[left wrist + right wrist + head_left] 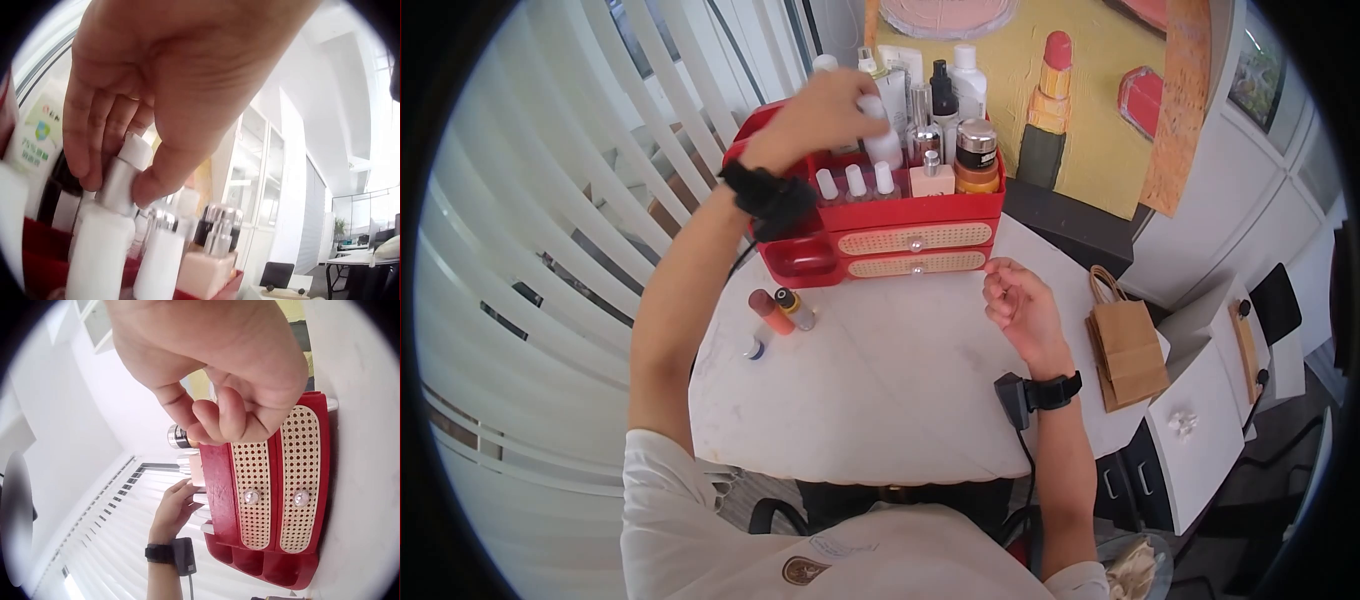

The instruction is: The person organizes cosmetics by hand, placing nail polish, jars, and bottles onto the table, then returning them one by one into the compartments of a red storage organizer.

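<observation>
Left hand pinches bottle; right near organizer edge

"What's the bottle like?"

"White and smooth-bodied, with a shiny silvery collar and a white cap (still on, by the way). It's near upright, cap end up, leaning a little, and pinched at the collar by the left hand."

"Where is it?"

"At the open top of the box, behind the front rim. Whether its base touches down, I can't tell."

"And the box?"

"Glossy red, standing upright on the worktop. Two stacked drawers, both shut, have pale woven fronts and round knobs (pearly ones, rather pretty). Beside them is an open hollow."
</observation>
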Action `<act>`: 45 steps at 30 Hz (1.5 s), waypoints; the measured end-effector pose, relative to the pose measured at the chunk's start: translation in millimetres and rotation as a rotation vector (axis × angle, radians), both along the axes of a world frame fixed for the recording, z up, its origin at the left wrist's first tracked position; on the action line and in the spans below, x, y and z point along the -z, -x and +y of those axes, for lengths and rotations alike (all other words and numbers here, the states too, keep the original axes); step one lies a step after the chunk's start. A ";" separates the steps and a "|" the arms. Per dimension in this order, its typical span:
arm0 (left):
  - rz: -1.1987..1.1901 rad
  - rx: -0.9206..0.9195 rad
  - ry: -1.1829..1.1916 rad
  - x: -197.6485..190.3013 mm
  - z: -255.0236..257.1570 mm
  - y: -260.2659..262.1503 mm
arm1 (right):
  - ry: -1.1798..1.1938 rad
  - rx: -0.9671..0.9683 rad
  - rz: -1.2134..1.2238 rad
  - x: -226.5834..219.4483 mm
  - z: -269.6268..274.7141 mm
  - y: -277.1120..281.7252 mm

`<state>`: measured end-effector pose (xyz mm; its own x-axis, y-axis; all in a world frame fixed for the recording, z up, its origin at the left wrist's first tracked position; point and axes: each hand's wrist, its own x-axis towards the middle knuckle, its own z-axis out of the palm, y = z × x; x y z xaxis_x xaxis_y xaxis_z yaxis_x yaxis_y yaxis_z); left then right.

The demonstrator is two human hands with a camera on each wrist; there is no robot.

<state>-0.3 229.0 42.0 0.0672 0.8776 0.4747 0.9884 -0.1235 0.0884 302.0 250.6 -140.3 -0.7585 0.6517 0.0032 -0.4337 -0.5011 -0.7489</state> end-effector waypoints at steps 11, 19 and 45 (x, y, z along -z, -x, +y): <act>-0.488 0.039 0.305 -39.9 -161.7 -3.9 | -0.001 -0.015 -0.009 -0.4 -0.6 1.4; -0.283 0.032 0.539 53.6 -216.0 -10.2 | 0.003 -0.023 -0.024 1.3 -2.3 3.3; -0.195 0.186 0.767 90.0 -166.1 39.2 | -0.021 -0.043 -0.008 -1.9 -4.8 2.8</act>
